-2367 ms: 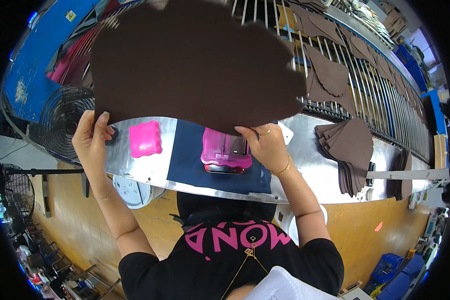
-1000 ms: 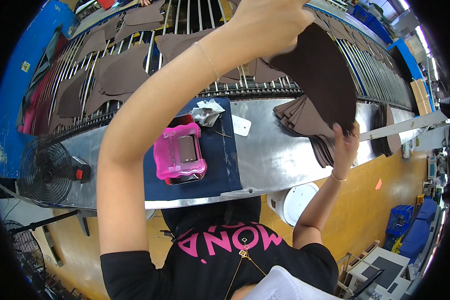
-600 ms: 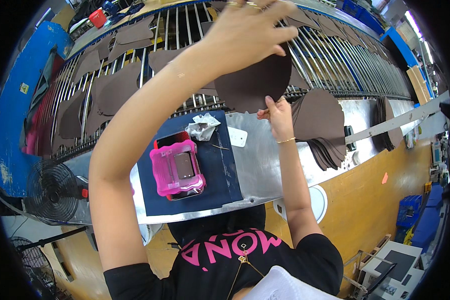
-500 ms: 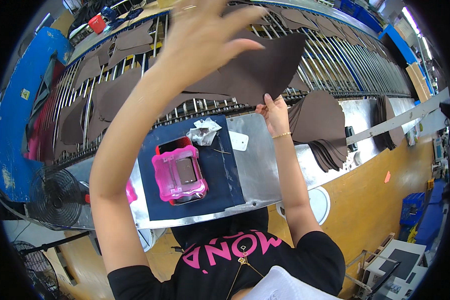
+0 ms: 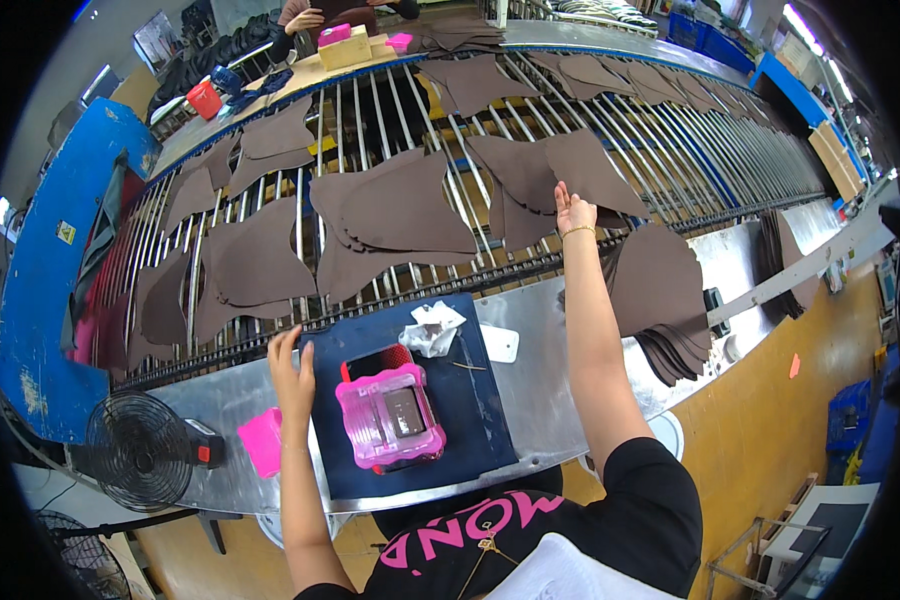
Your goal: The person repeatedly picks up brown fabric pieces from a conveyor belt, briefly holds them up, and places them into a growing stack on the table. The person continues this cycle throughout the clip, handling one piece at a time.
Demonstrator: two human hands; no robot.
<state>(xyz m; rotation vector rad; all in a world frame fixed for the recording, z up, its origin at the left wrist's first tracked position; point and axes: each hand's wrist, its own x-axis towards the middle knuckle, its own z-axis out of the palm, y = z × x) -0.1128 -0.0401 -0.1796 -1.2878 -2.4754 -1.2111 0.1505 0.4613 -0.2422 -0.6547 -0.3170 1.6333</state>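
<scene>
My right hand (image 5: 576, 213) reaches out over the near side of the roller conveyor. Its fingers are stretched at the lower edge of a flat brown leather-like piece (image 5: 595, 172); whether they still touch it I cannot tell. That piece overlaps another brown piece (image 5: 515, 170) on the rollers. My left hand (image 5: 292, 378) is open and holds nothing, its fingers apart above the metal table beside the dark blue mat (image 5: 480, 440). On the mat sit a pink clear-topped box (image 5: 375, 420) and a crumpled white wrapper (image 5: 433, 328).
More brown pieces (image 5: 390, 205) lie across the conveyor bars (image 5: 670, 150). A brown stack (image 5: 660, 280) rests on the metal table (image 5: 535, 370) at right. A black fan (image 5: 138, 450) and pink pad (image 5: 261, 442) are at left. Another person's hand (image 5: 305, 18) shows beyond the conveyor.
The brown piece my right hand held up now lies on the conveyor. My left hand has swung down and back from over the conveyor to beside the mat.
</scene>
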